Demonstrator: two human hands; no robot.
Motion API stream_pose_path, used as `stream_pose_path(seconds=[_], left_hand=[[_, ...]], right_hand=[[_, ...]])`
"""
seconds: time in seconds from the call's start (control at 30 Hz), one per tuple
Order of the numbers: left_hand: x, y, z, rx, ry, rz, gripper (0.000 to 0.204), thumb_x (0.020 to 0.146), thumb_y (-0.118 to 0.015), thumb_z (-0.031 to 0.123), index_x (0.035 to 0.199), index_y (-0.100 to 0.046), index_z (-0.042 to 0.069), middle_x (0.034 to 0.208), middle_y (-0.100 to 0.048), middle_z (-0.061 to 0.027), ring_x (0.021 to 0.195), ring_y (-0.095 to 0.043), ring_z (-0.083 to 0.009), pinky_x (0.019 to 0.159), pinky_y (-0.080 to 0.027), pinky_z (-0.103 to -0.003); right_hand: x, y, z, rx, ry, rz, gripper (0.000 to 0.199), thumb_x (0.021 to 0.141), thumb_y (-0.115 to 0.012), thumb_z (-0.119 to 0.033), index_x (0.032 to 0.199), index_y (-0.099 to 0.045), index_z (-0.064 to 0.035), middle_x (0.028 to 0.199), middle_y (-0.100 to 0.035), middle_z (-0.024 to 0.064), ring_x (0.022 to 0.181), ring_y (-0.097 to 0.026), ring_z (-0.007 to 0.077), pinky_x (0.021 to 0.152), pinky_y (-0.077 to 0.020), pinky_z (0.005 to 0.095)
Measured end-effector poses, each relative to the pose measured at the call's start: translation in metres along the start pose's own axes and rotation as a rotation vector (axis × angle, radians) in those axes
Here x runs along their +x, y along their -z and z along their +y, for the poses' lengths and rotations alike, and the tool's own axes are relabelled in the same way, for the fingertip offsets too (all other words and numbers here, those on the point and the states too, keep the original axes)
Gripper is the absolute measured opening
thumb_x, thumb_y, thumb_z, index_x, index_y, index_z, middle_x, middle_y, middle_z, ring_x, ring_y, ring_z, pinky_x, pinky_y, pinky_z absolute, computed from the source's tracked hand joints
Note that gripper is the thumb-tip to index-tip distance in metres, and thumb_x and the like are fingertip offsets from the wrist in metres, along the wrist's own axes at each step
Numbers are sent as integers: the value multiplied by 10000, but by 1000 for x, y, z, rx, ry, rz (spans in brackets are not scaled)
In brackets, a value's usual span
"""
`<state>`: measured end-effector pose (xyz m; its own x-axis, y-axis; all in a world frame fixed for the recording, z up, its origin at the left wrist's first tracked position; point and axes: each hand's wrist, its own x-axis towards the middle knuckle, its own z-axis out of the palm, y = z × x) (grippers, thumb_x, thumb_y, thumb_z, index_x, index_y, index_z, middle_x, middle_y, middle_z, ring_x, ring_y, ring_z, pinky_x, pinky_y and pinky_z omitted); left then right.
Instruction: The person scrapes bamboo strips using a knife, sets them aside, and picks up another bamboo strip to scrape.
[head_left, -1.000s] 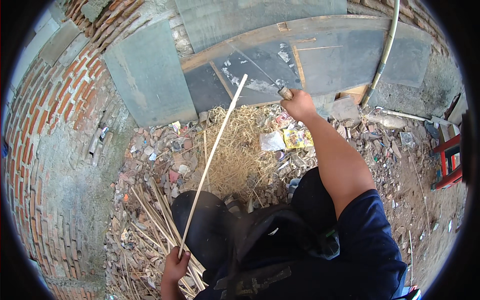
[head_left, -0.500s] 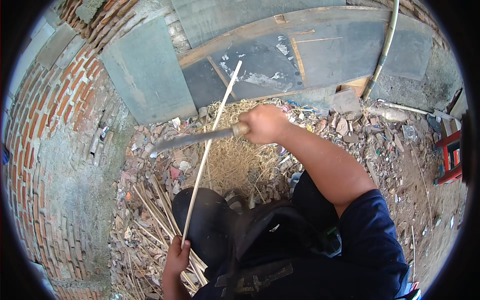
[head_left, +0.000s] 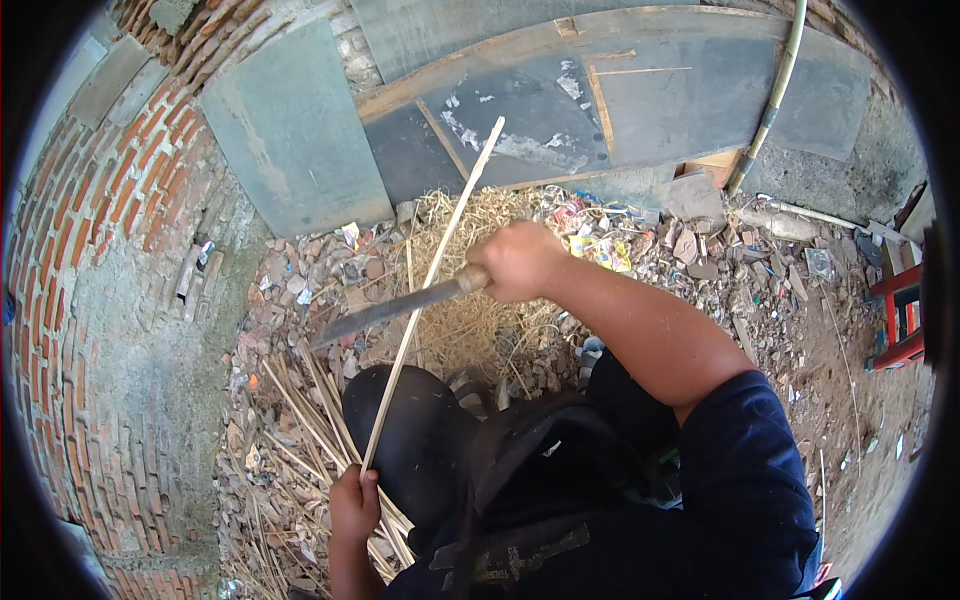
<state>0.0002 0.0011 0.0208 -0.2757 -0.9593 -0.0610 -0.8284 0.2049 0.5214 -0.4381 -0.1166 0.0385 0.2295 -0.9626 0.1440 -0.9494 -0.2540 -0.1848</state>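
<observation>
My left hand (head_left: 355, 503), low in the picture by my left knee, is closed around the lower end of a long pale wooden strip (head_left: 408, 342). The strip slants up and away, its far tip in front of the dark panels. My right hand (head_left: 522, 262) grips the wooden handle of a machete (head_left: 385, 312), whose blade points left and crosses the strip about midway. Whether the edge touches the strip I cannot tell. Under the blade lies a heap of thin pale shavings (head_left: 480, 325). More split strips (head_left: 315, 415) lie beside my left knee.
A brick wall (head_left: 95, 290) stands on the left. Grey sheet panels (head_left: 300, 130) lean along the back, with a bamboo pole (head_left: 772, 110) at the right. Broken rubble and litter (head_left: 690, 245) cover the ground. A red frame (head_left: 895, 318) stands at the far right.
My right hand and the machete have moved slightly down and toward me along the strip. The strip's far tip has swung a little to the right. My left hand stays nearly in place.
</observation>
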Motion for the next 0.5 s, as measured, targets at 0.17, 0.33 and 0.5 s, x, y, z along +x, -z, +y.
stream_pose_path(seconds=[0.17,0.33,0.5], left_hand=[[7,-4,0,121,-63,39,316,995,-568,239,794,-519,1,644,-566,-257,628,-571,-497,547,-426,-516],[4,2,7,169,-45,21,329,983,-591,253,785,-510,3,622,-561,-248,627,-585,-489,541,-425,-521],[5,4,15,223,-4,25,302,960,-633,252,816,-513,15,638,-580,-239,632,-597,-477,538,-434,-517]], right_hand=[[2,-10,36,303,-280,14,167,750,-657,-204,900,-701,-146,820,-704,130,822,-705,316,764,-576,455],[7,9,12,124,-257,-205,227,807,-636,-189,1019,-701,-136,972,-721,114,904,-711,297,814,-583,441],[9,12,-20,64,-96,-248,183,848,-625,-216,997,-694,-137,926,-712,102,898,-709,272,811,-590,419]])
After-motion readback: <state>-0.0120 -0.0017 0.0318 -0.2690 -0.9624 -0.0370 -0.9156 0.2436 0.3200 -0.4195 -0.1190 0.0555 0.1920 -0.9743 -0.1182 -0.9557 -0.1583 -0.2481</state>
